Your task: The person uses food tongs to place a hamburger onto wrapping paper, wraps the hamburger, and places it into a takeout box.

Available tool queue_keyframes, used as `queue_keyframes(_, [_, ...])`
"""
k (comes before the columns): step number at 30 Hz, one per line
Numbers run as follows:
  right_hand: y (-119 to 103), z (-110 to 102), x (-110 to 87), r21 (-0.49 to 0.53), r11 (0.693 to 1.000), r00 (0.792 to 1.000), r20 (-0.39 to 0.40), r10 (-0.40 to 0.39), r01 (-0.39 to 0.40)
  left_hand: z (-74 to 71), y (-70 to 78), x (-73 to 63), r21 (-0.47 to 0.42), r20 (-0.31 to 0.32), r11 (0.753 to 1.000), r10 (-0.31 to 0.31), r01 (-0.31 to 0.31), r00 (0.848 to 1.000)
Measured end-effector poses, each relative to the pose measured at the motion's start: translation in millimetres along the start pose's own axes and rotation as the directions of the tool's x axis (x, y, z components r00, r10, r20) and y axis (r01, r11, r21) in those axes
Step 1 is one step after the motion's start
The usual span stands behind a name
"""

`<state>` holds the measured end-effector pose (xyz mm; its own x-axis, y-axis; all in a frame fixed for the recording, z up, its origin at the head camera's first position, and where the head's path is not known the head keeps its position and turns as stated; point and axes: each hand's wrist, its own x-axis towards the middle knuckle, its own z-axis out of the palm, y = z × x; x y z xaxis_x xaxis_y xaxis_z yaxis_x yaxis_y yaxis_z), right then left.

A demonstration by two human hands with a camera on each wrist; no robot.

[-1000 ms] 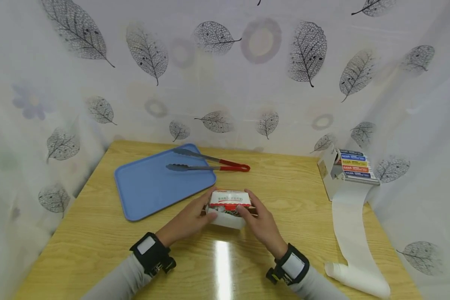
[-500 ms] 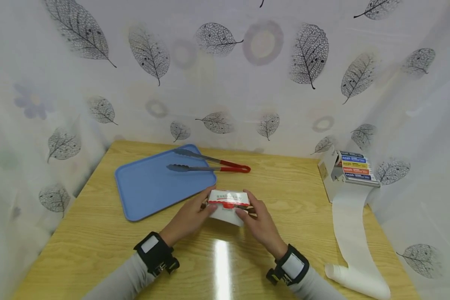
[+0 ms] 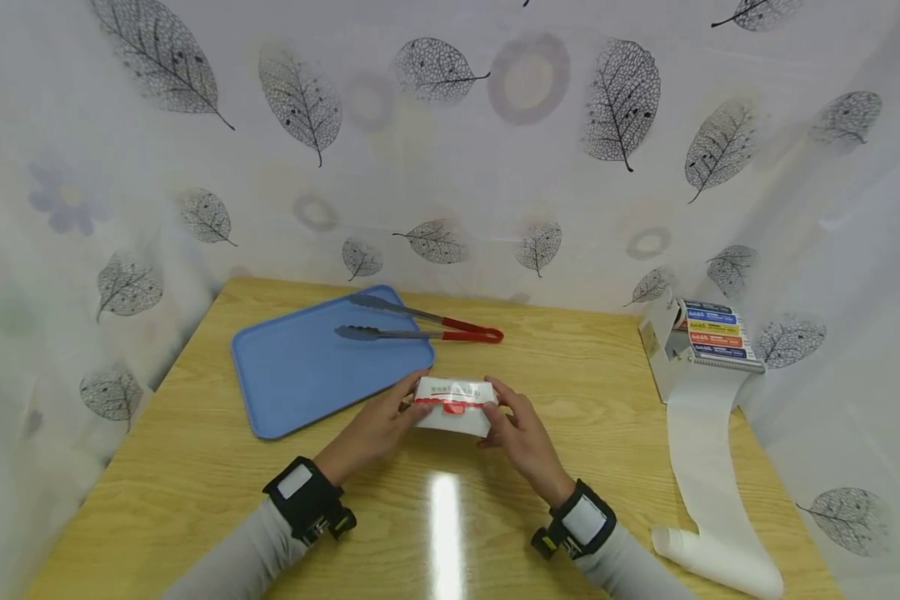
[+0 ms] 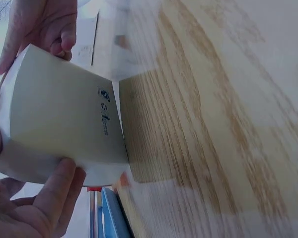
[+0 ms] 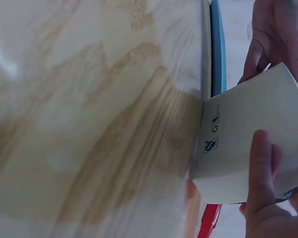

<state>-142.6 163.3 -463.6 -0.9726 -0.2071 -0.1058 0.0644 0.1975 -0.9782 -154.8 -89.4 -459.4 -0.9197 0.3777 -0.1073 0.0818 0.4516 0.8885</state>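
Observation:
A small white paper food box [image 3: 456, 392] with red wavy trim and a red tab stands at the middle of the table. From the left, my left hand [image 3: 378, 427] grips it, thumb on the front and fingers round the side. My right hand [image 3: 527, 437] holds the opposite side the same way, its thumb near the front corner. Both wrist views show the box's plain front wall [image 4: 64, 109] with small dark printed marks, its lower edge at the tabletop. What the box contains is hidden.
Behind to the left lies a blue tray [image 3: 300, 379], with red-handled metal tongs [image 3: 468, 336] across its right edge. At the right stands a white dispenser [image 3: 660, 354] with coloured labels; a long white strip [image 3: 705, 467] runs from it to a rolled end. A leaf-patterned curtain [image 3: 465, 175] hangs behind.
The box's lid has come down over its front; the dark gaps at the sides have closed up and the red tab now lies against the front wall. Both hands have stayed on the box.

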Motion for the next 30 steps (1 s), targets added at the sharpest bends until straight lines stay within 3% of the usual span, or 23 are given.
queue_keyframes(5, [-1.3, -0.1, -0.3, 0.013, 0.999, 0.999, -0.024, 0.038, -0.038, -2.0, 1.4, 1.3, -0.020, 0.020, 1.000, 0.006, -0.006, 1.000])
queue_keyframes(8, [-5.7, 2.6, -0.6, -0.120, 0.993, 0.999, -0.042, -0.001, -0.004, -0.8, 2.1, 1.3, -0.018, 0.016, 1.000, 0.015, -0.014, 1.000])
queue_keyframes(10, [-9.0, 5.3, -0.5, -0.266, 0.963, 0.998, -0.052, -0.047, 0.031, 0.7, 3.6, 0.9, -0.017, 0.011, 1.000, 0.017, -0.016, 1.000])
queue_keyframes(12, [-12.2, 7.9, -0.5, -0.405, 0.911, 0.993, -0.057, -0.104, 0.073, 2.2, 6.1, 0.3, -0.020, 0.004, 1.000, 0.009, -0.008, 1.000])
queue_keyframes(16, [-15.8, 12.0, -1.0, -0.545, 0.831, 0.982, -0.067, -0.174, 0.110, 5.5, 9.6, -1.2, -0.006, -0.031, 1.000, -0.025, 0.025, 0.999])
queue_keyframes(21, [-16.1, 16.0, -0.7, -0.593, 0.800, 0.976, -0.104, -0.192, 0.094, 7.8, 11.8, -1.3, 0.055, -0.073, 0.998, -0.022, 0.026, 0.997])
queue_keyframes(25, [-15.8, 17.5, -0.3, -0.614, 0.783, 0.969, -0.119, -0.218, 0.100, 7.4, 14.6, -2.0, 0.095, -0.065, 0.995, -0.017, 0.023, 0.998])
queue_keyframes(30, [-18.5, 16.4, -1.3, -0.598, 0.795, 0.974, -0.110, -0.201, 0.097, 8.4, 15.7, -1.6, 0.114, -0.058, 0.993, -0.013, 0.020, 0.998])
